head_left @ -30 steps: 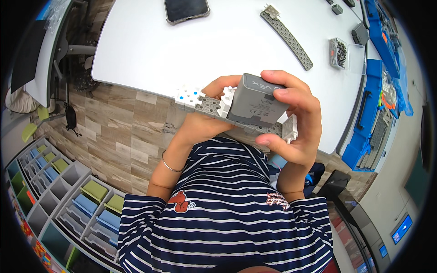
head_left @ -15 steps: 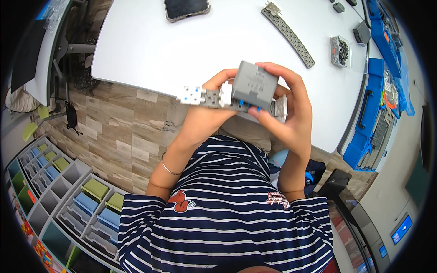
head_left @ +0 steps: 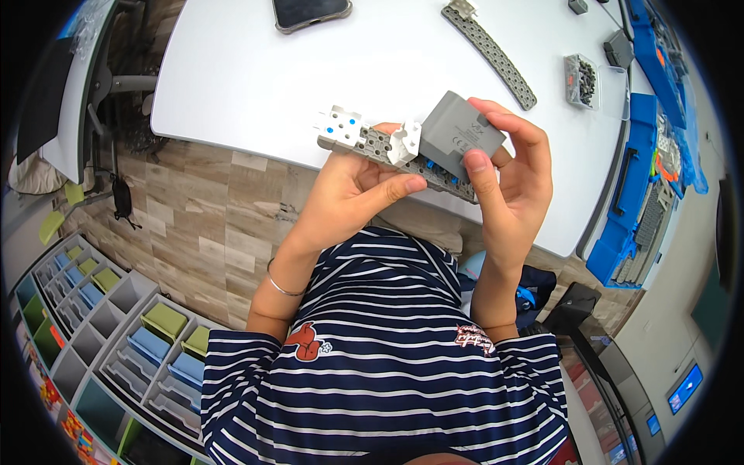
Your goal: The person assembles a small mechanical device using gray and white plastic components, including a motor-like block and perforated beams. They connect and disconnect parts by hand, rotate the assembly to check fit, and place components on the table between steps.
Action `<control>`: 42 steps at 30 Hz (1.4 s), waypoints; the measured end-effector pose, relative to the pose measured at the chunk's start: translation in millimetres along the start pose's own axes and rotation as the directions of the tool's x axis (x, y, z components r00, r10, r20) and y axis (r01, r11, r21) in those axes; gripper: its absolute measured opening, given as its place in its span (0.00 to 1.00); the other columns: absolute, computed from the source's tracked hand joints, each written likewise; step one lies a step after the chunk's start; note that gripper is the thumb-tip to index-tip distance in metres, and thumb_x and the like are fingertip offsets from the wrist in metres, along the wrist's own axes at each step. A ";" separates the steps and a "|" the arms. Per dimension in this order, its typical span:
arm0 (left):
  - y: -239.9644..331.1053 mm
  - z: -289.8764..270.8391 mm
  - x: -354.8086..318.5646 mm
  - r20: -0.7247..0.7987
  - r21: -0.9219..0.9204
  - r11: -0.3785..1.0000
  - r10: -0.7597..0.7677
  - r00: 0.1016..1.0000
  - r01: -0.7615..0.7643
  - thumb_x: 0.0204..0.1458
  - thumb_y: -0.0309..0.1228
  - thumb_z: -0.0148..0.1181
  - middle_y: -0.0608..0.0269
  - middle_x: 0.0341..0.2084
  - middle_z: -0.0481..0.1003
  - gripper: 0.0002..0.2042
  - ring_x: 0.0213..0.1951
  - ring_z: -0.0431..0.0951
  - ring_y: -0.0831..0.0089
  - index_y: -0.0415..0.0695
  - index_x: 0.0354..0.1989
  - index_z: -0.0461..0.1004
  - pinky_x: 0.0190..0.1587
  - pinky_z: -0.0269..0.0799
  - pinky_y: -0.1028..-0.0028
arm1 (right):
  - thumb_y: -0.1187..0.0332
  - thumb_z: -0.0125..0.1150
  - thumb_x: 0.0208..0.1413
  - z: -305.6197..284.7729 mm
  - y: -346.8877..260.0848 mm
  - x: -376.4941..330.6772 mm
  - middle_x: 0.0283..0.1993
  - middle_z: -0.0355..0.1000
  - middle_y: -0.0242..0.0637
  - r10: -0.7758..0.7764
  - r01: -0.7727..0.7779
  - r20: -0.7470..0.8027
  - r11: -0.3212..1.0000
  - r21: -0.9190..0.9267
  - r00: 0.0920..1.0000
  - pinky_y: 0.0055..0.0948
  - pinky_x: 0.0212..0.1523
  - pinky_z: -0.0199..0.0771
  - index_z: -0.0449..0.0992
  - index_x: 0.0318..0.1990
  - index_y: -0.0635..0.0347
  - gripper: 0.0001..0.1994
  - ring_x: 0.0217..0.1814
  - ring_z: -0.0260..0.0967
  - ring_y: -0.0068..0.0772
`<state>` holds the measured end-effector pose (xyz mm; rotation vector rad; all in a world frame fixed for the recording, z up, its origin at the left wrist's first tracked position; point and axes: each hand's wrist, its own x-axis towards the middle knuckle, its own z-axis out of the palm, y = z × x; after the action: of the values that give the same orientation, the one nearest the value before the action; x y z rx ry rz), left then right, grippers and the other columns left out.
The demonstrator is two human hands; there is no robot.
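Observation:
Above the near edge of the table, my left hand is closed round a grey perforated building beam, thumb along its near side. At the beam's left end sits a white connector with blue pins; a white bracket stands nearer its middle. My right hand pinches a grey box-shaped plastic module between thumb and fingers. That module leans over the beam's right part, with blue pins showing between the two. Whether the pins are fully seated cannot be made out.
On the white table lie a phone, a long perforated strip and a clear box of small dark pins. Blue cases of parts line the right side. Drawer units stand at lower left.
The beam has tilted, its left end rising and its right end dropping. My right thumb has shifted from the beam up onto the grey module, which now leans to the right.

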<state>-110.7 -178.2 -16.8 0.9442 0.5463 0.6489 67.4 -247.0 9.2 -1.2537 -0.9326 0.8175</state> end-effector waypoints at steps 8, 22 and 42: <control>2.0 2.0 0.8 -0.040 0.024 0.999 0.040 0.998 -0.040 0.59 0.22 0.66 0.54 0.49 0.78 0.23 0.51 0.79 0.71 0.31 0.60 0.67 0.57 0.75 0.70 | 0.83 0.63 0.58 4.2 4.3 2.9 0.63 0.67 0.54 -0.194 0.196 0.025 0.970 -0.143 0.981 0.36 0.62 0.76 0.68 0.56 0.67 0.19 0.63 0.71 0.40; -2.8 1.4 3.5 -0.074 -0.080 0.997 -0.016 0.997 0.010 0.60 0.23 0.65 0.52 0.43 0.81 0.18 0.46 0.82 0.71 0.30 0.55 0.70 0.51 0.79 0.71 | 0.79 0.67 0.57 -1.2 8.2 4.3 0.61 0.72 0.56 -0.222 0.243 0.113 0.941 -0.235 0.968 0.34 0.57 0.78 0.72 0.54 0.62 0.18 0.62 0.73 0.39; -15.4 -2.1 -0.9 -0.077 -0.067 0.998 -0.017 0.997 0.012 0.59 0.26 0.68 0.52 0.44 0.80 0.21 0.46 0.82 0.71 0.29 0.57 0.70 0.51 0.79 0.72 | 0.82 0.69 0.53 -4.9 3.1 4.5 0.57 0.77 0.55 -0.194 0.219 0.129 0.951 -0.217 0.972 0.37 0.59 0.77 0.74 0.50 0.65 0.16 0.59 0.77 0.43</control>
<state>-108.7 -184.3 -31.1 0.8546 0.5969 0.6889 73.7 -244.5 6.5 -1.2932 -1.2512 0.6276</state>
